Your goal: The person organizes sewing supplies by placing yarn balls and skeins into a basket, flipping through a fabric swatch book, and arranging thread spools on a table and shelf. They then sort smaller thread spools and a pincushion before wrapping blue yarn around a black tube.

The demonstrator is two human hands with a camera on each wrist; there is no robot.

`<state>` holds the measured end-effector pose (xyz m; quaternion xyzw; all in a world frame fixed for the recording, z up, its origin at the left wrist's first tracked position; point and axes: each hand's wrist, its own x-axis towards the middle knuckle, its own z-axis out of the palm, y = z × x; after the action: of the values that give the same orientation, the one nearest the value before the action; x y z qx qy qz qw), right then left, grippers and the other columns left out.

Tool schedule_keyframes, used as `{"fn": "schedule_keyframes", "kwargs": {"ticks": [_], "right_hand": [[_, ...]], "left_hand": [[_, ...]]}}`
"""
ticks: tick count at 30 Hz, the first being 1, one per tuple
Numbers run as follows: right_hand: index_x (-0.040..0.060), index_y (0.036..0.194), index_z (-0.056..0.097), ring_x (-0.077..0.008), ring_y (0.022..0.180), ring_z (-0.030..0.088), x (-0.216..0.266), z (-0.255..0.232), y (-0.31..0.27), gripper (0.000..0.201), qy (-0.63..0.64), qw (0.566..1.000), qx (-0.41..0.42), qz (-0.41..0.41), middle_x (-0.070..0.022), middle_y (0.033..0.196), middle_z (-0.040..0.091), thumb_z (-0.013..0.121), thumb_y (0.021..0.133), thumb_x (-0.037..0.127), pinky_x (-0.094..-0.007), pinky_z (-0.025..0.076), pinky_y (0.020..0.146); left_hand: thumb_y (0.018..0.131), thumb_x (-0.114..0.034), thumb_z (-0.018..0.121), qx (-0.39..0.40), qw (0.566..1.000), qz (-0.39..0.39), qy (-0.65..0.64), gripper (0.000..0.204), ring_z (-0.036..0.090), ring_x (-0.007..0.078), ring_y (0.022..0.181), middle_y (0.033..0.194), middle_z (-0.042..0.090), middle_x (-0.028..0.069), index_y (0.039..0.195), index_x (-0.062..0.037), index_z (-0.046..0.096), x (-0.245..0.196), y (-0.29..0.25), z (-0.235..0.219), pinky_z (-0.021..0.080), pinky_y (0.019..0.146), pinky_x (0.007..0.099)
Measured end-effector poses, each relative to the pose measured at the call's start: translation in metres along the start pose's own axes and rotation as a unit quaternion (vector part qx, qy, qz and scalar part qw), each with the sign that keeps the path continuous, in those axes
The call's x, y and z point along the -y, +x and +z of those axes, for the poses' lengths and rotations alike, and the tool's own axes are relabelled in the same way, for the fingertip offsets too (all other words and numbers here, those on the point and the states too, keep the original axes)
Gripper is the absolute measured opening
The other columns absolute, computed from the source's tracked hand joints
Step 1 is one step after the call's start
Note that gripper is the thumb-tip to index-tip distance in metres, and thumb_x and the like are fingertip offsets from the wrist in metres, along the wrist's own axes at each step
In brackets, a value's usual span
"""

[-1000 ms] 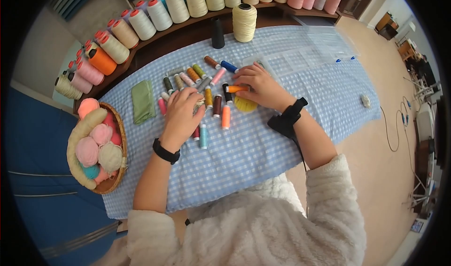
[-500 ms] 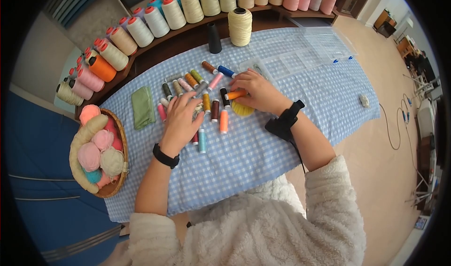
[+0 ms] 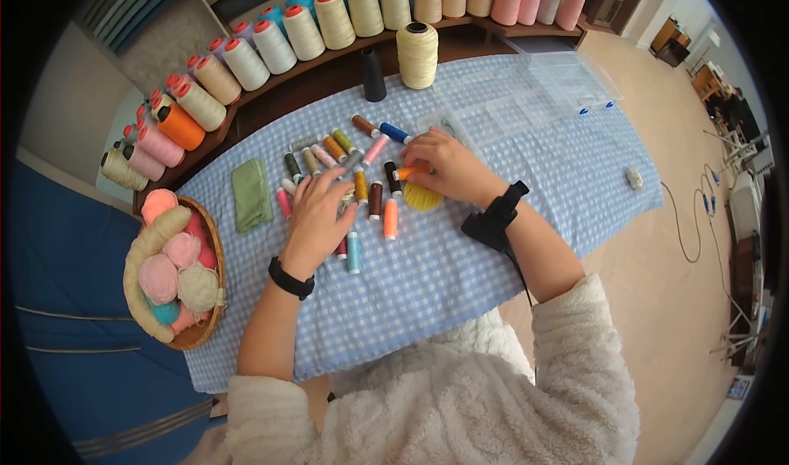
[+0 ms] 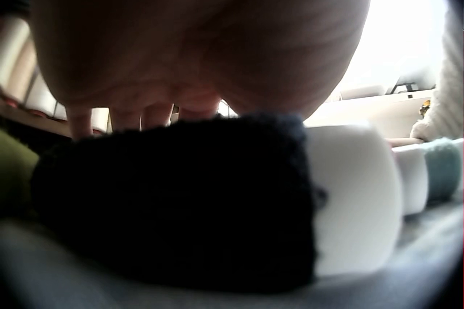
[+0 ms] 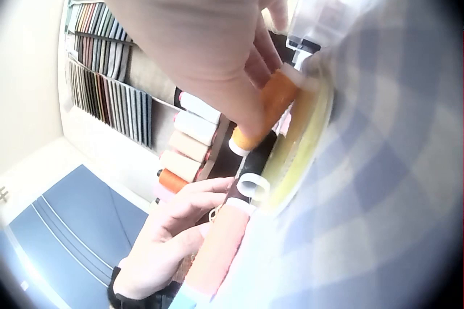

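Small thread spools lie scattered on a blue checked cloth [image 3: 370,301]. The right hand [image 3: 452,169] pinches an orange spool [image 3: 411,172] between thumb and fingers; the right wrist view shows this spool [image 5: 270,110] tilted above a round yellow object [image 5: 301,142]. A black spool [image 3: 392,177] lies beside it. Loosely spread, the left hand [image 3: 316,218] reaches over the spools at the left of the group, near a mustard spool [image 3: 361,186]; what its fingertips touch is hidden. A dark spool [image 4: 181,204] with a white end fills the lower left wrist view, below the palm.
A basket of yarn balls [image 3: 218,301] and a folded green cloth [image 3: 251,195] are at the left. Behind stand a black cone [image 3: 373,77], a cream cone [image 3: 417,57] and a shelf of large cones [image 3: 246,95]. A clear divided case [image 3: 509,112] lies at the back right.
The table and its things sit slightly lower in the head view than before. Both hands keep nearly the same places among the spools, the right one still with the orange spool.
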<state>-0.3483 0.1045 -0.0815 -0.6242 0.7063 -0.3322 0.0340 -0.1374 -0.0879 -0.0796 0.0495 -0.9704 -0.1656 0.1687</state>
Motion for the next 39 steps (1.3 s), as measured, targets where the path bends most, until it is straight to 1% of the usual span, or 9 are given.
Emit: {"fn": "schedule_keyframes", "kwargs": {"ticks": [5, 8, 9, 14, 17, 23, 32, 37, 39], "right_hand": [[0.0052, 0.096, 0.067, -0.0312, 0.104, 0.059, 0.007, -0.003, 0.001, 0.02, 0.007, 0.999, -0.034, 0.035, -0.0105, 0.104, 0.067, 0.076, 0.078, 0.009, -0.0415, 0.046, 0.097], [0.0057, 0.097, 0.069, -0.0308, 0.102, 0.059, 0.001, -0.002, 0.001, 0.018, -0.002, 1.0, -0.03, 0.005, -0.0092, 0.102, 0.068, 0.074, 0.079, 0.007, -0.0415, 0.047, 0.095], [0.0057, 0.097, 0.07, -0.0304, 0.102, 0.06, -0.002, 0.0, 0.001, 0.018, -0.004, 0.999, -0.033, 0.0, -0.0089, 0.101, 0.069, 0.073, 0.079, 0.007, -0.041, 0.047, 0.096], [0.0062, 0.099, 0.073, -0.0296, 0.104, 0.061, -0.005, 0.004, 0.0, 0.018, -0.001, 0.998, -0.049, -0.03, -0.009, 0.104, 0.07, 0.07, 0.081, 0.006, -0.04, 0.046, 0.099], [0.0055, 0.101, 0.073, -0.0312, 0.106, 0.061, -0.001, 0.001, 0.001, 0.02, 0.018, 0.998, -0.057, -0.009, -0.0108, 0.109, 0.07, 0.07, 0.081, 0.006, -0.041, 0.047, 0.098], [0.0021, 0.109, 0.07, -0.0331, 0.109, 0.062, 0.029, -0.021, 0.012, 0.026, 0.077, 0.996, -0.049, -0.007, -0.0143, 0.114, 0.068, 0.068, 0.084, 0.003, -0.0412, 0.049, 0.096], [0.002, 0.111, 0.069, -0.0335, 0.11, 0.063, 0.044, -0.037, 0.021, 0.026, 0.045, 0.998, -0.039, -0.002, -0.015, 0.116, 0.068, 0.069, 0.085, 0.004, -0.0406, 0.05, 0.097], [0.0027, 0.11, 0.069, -0.0347, 0.107, 0.064, 0.046, -0.037, 0.031, 0.025, 0.032, 0.999, -0.02, -0.028, -0.0147, 0.113, 0.069, 0.07, 0.085, 0.005, -0.0415, 0.051, 0.093], [0.0021, 0.109, 0.069, -0.035, 0.107, 0.064, 0.051, -0.038, 0.034, 0.025, 0.022, 0.999, -0.005, -0.024, -0.0154, 0.113, 0.068, 0.07, 0.084, 0.005, -0.042, 0.051, 0.094]], "left_hand": [[0.086, -0.015, 0.07, -0.007, 1.0, 0.007, -0.004, 0.028, 0.054, 0.0321, 0.122, 0.133, 0.058, 0.0104, 0.113, -0.005, 0.067, 0.001, 0.0, 0.001, 0.034, 0.112, 0.0476], [0.086, -0.015, 0.07, -0.013, 1.0, 0.01, 0.004, 0.029, 0.054, 0.0327, 0.121, 0.132, 0.059, 0.0104, 0.113, -0.0051, 0.067, 0.001, -0.001, 0.002, 0.035, 0.111, 0.0468], [0.087, -0.017, 0.07, -0.001, 1.0, -0.002, 0.003, 0.029, 0.054, 0.0294, 0.125, 0.131, 0.058, 0.0113, 0.113, -0.0038, 0.067, 0.0, -0.001, 0.001, 0.032, 0.115, 0.0491], [0.087, -0.016, 0.07, -0.008, 1.0, 0.004, 0.0, 0.029, 0.053, 0.0311, 0.124, 0.131, 0.058, 0.0113, 0.113, -0.0037, 0.067, 0.0, -0.002, 0.001, 0.033, 0.113, 0.0486], [0.086, -0.016, 0.069, -0.018, 1.0, 0.012, -0.004, 0.029, 0.053, 0.0332, 0.123, 0.131, 0.058, 0.0108, 0.113, -0.0042, 0.067, 0.001, -0.003, 0.002, 0.034, 0.112, 0.0465], [0.086, -0.016, 0.07, -0.013, 1.0, 0.003, -0.023, 0.029, 0.053, 0.033, 0.125, 0.132, 0.058, 0.0111, 0.113, -0.0049, 0.068, 0.0, -0.003, 0.002, 0.032, 0.113, 0.0481], [0.088, -0.02, 0.067, 0.002, 1.0, -0.004, -0.02, 0.032, 0.051, 0.0317, 0.129, 0.136, 0.056, 0.0122, 0.116, -0.0044, 0.067, 0.0, -0.004, -0.001, 0.029, 0.116, 0.049], [0.089, -0.022, 0.066, -0.006, 1.0, 0.009, -0.014, 0.031, 0.05, 0.0302, 0.128, 0.136, 0.056, 0.0127, 0.114, -0.0042, 0.068, 0.004, -0.005, 0.003, 0.028, 0.116, 0.0496], [0.087, -0.021, 0.067, -0.03, 0.999, 0.017, -0.01, 0.027, 0.052, 0.0285, 0.126, 0.132, 0.058, 0.0125, 0.107, -0.0034, 0.068, 0.003, -0.007, 0.003, 0.031, 0.114, 0.0488]]}}
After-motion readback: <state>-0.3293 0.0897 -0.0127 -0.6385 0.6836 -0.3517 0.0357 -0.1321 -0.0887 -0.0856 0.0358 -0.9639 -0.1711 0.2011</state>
